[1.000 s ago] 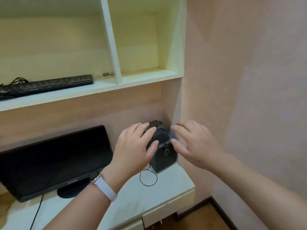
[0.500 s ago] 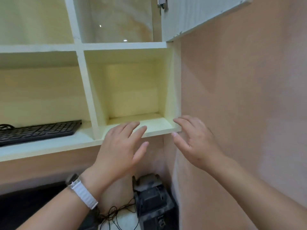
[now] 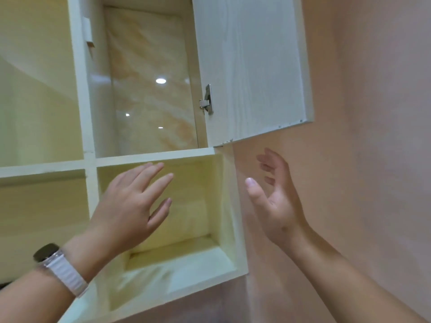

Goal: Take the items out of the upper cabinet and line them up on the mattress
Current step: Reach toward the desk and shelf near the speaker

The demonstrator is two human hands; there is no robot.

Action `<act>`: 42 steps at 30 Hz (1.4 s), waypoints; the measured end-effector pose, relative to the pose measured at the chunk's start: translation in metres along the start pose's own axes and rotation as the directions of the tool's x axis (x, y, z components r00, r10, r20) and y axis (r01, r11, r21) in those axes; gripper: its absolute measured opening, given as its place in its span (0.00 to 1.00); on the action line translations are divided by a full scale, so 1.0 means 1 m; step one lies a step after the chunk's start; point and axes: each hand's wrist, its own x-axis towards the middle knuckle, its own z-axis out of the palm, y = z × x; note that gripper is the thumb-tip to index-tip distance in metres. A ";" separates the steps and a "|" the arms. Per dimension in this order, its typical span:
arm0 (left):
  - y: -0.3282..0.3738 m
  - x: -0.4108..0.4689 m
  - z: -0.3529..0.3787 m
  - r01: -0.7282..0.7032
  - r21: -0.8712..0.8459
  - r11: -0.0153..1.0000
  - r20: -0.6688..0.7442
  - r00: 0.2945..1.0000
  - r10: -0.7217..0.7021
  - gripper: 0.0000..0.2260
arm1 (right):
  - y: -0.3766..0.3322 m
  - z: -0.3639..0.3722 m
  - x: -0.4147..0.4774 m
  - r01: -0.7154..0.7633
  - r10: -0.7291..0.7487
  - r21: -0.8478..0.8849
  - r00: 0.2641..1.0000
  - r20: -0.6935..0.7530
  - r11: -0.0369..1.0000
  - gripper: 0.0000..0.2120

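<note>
1. Up high, the cabinet (image 3: 149,89) stands with its door (image 3: 251,66) swung out to the right; a metal hinge (image 3: 207,99) shows at the door's inner edge.
2. Only the lower part of the cabinet's inside is in view. Its top is cut off by the frame, and the glossy back panel carries bright reflections, so whether anything sits further up cannot be told. No items can be made out in the part that shows.
3. Below it lies an open cubby (image 3: 186,206), pale yellow inside, partly covered by the left hand.
4. Left hand (image 3: 130,206): raised in front of the cubby, back toward the camera, fingers spread and loose, holding nothing. A watch (image 3: 58,266) with a white band sits on the wrist; its face is blurred.
5. Right hand (image 3: 277,206): raised beside the cubby's right wall, just under the door's lower corner, palm turned left, fingers slack and apart, grasping nothing. Its fingertips are smeared by motion blur.
6. More shelf compartments (image 3: 39,89) run off the left edge, cut by the frame.
7. A pink wall (image 3: 373,136) fills the right side.
8. The mattress is out of view.
</note>
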 end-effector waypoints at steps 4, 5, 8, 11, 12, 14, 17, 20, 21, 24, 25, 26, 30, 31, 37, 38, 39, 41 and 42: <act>-0.026 0.001 0.009 -0.099 0.078 0.992 -0.026 0.994 0.101 0.22 | -0.017 0.005 0.018 0.062 -0.039 0.233 0.994 -0.102 0.971 0.26; -0.031 0.000 0.011 -0.130 0.095 0.987 -0.028 0.991 0.133 0.22 | -0.020 0.007 0.021 0.078 -0.048 0.282 0.993 -0.112 0.956 0.25; -0.045 -0.005 0.011 -0.205 0.134 0.969 -0.017 0.978 0.209 0.21 | -0.029 0.013 0.028 0.154 -0.114 0.412 0.986 -0.121 0.898 0.25; -0.056 -0.010 0.011 -0.242 0.140 0.960 0.002 0.970 0.244 0.22 | -0.038 0.018 0.034 0.225 -0.182 0.521 0.974 -0.133 0.823 0.24; -0.058 -0.011 0.011 -0.242 0.139 0.960 0.008 0.970 0.243 0.22 | -0.040 0.021 0.036 0.242 -0.200 0.541 0.970 -0.136 0.805 0.24; -0.058 -0.011 0.012 -0.236 0.148 0.960 0.013 0.971 0.237 0.22 | -0.044 0.028 0.040 0.276 -0.236 0.539 0.961 -0.145 0.796 0.24; -0.057 -0.011 0.012 -0.232 0.148 0.961 0.016 0.973 0.232 0.22 | -0.048 0.044 0.041 0.309 -0.282 0.491 0.950 -0.130 0.814 0.25; -0.057 -0.012 0.010 -0.230 0.146 0.962 0.014 0.973 0.230 0.21 | -0.050 0.061 0.039 0.339 -0.333 0.347 0.940 -0.079 0.874 0.26; -0.056 -0.012 0.010 -0.225 0.145 0.963 0.015 0.974 0.225 0.21 | -0.049 0.067 0.038 0.337 -0.340 0.262 0.940 -0.038 0.904 0.29; -0.057 -0.014 0.010 -0.204 0.133 0.970 0.010 0.979 0.205 0.21 | -0.050 0.087 0.038 0.404 -0.400 -0.009 0.909 0.121 0.915 0.36; -0.054 -0.011 0.011 -0.207 0.121 0.971 0.000 0.978 0.208 0.21 | -0.050 0.089 0.039 0.432 -0.419 -0.078 0.897 0.140 0.898 0.37; -0.054 -0.009 0.010 -0.211 0.115 0.971 -0.013 0.977 0.214 0.20 | -0.051 0.091 0.041 0.458 -0.442 -0.118 0.886 0.141 0.881 0.37; -0.055 -0.011 0.012 -0.201 0.116 0.973 -0.036 0.978 0.206 0.20 | -0.046 0.097 0.050 0.509 -0.467 -0.224 0.857 0.217 0.831 0.38; -0.055 -0.011 0.012 -0.196 0.123 0.973 -0.040 0.979 0.202 0.20 | -0.044 0.097 0.052 0.524 -0.471 -0.252 0.848 0.243 0.814 0.38; -0.054 -0.011 0.014 -0.188 0.143 0.972 -0.070 0.977 0.199 0.20 | -0.038 0.113 0.062 0.578 -0.473 -0.433 0.816 0.334 0.692 0.36; -0.054 -0.011 0.013 -0.192 0.146 0.971 -0.070 0.977 0.203 0.20 | -0.038 0.116 0.062 0.576 -0.464 -0.469 0.817 0.342 0.670 0.36; -0.054 -0.010 0.013 -0.194 0.150 0.970 -0.068 0.976 0.205 0.20 | -0.038 0.118 0.064 0.576 -0.458 -0.507 0.817 0.350 0.641 0.36; -0.054 -0.010 0.011 -0.192 0.159 0.968 -0.060 0.977 0.203 0.19 | -0.038 0.121 0.067 0.572 -0.429 -0.570 0.820 0.378 0.590 0.37; -0.054 -0.010 0.010 -0.191 0.166 0.968 -0.051 0.978 0.201 0.19 | -0.038 0.123 0.069 0.566 -0.394 -0.591 0.824 0.406 0.575 0.37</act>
